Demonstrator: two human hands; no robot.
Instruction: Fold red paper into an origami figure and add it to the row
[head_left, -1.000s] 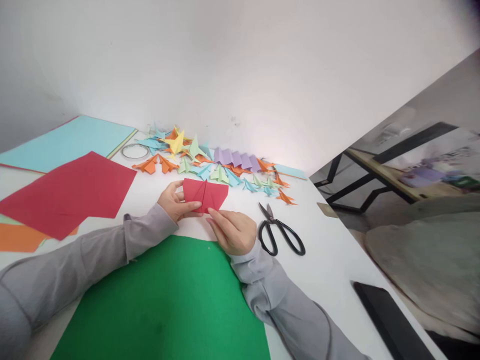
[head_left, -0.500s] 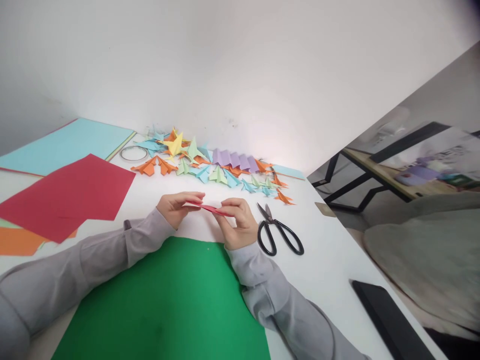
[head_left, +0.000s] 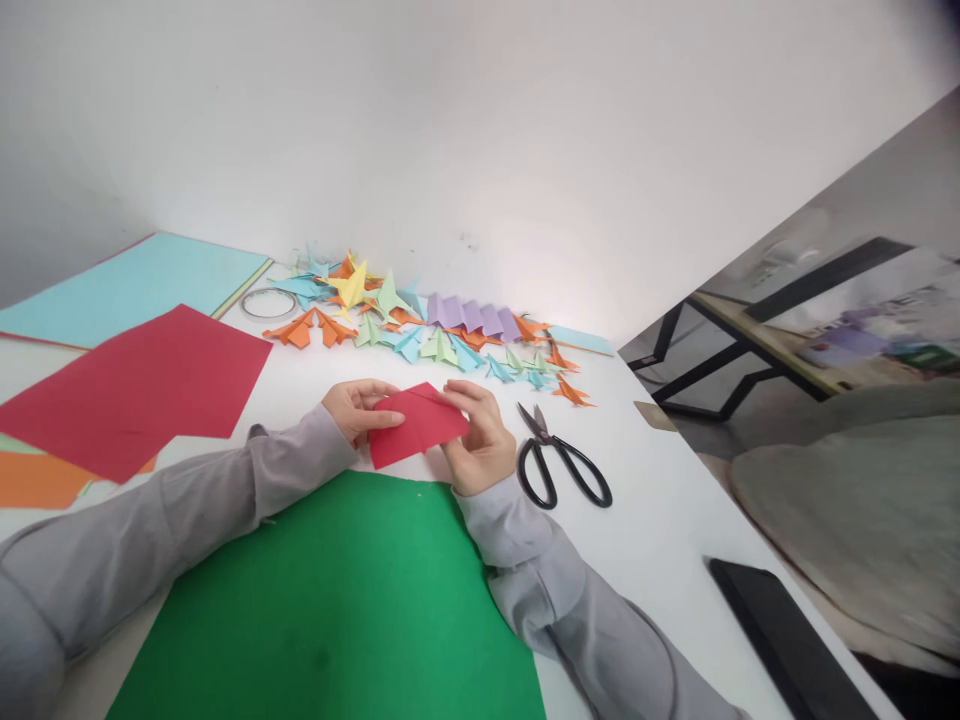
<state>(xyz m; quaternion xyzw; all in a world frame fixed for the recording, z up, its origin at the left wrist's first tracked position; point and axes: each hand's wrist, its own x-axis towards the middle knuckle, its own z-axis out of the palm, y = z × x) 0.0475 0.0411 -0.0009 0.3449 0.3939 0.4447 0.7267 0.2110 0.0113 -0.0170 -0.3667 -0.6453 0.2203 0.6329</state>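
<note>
A small folded piece of red paper (head_left: 416, 428) is held up between my hands, its flat face tilted toward me. My left hand (head_left: 361, 408) pinches its left side, with the thumb on the near face and the fingers behind. On the right edge, my right hand (head_left: 480, 438) grips the paper between thumb and fingers. Just below lies a green sheet (head_left: 337, 600) on the white table. Black-handled scissors (head_left: 556, 455) rest to the right of my right hand, blades partly apart and pointing away.
Folded paper figures (head_left: 352, 287) in several colours line the wall, with a purple pleated strip (head_left: 472, 318) among them. At left are red sheets (head_left: 150, 385), orange paper (head_left: 37, 480), light-blue sheets (head_left: 142, 285) and a ring-shaped roll (head_left: 268, 303). A black flat object (head_left: 787, 640) lies near the right edge.
The red paper has turned from nearly edge-on to showing its broad face. My left thumb now lies across its front. Both hands have stayed in about the same place.
</note>
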